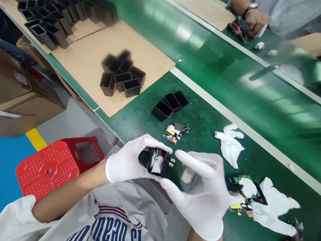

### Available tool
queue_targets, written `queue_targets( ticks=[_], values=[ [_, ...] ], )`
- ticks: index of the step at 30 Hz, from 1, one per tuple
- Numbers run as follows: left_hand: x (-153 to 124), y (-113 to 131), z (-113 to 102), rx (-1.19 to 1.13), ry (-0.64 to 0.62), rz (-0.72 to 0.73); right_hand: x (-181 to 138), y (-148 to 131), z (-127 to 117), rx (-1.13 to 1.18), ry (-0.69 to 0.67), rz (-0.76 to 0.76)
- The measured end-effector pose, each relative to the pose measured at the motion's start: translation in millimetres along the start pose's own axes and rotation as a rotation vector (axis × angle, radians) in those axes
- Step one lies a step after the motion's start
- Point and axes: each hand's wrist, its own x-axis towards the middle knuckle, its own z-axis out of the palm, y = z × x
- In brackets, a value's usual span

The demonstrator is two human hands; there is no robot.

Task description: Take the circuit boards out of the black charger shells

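Observation:
My left hand [138, 158], in a white glove, is closed around a black power adapter [157, 162]. Its open side faces up, with wires and white material showing inside, and two metal prongs point to the right. My right hand [200, 192], also gloved and a little blurred, is held just right of the prongs. Its thumb and forefinger are spread apart, the thumb tip close to the adapter's lower edge; I cannot tell whether it touches. Beyond the hands lies a small circuit board [172, 134] with a black plate piece. Three black housings [170, 106] stand farther off.
Black housings [122, 75] stand grouped on cardboard [83, 61], with many more at upper left. Right of me lie white gloves [230, 144], circuit boards [243, 197] and red-handled pliers [294, 237]. A red stool [50, 166] is at left. Across the bench is a co-worker's hand [256, 23].

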Motion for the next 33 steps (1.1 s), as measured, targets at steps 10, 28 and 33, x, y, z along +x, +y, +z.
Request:
queue_targets(
  ticks=[10, 28, 33],
  values=[
    [19.3, -8.9, -22.9, 0.566, 0.268, -0.194, -8.2, -6.0, 28.6, 0.751, 0.317, 0.344],
    [2.3, 32.4, 67.1, 0.247, 0.496, 0.291, -29.2, -55.3, 48.4, 0.584, 0.335, 0.523],
    [12.2, 38.6, 81.7, 0.297, 0.44, 0.373, -46.3, -51.6, 34.5, 0.57, 0.378, 0.359]
  ],
)
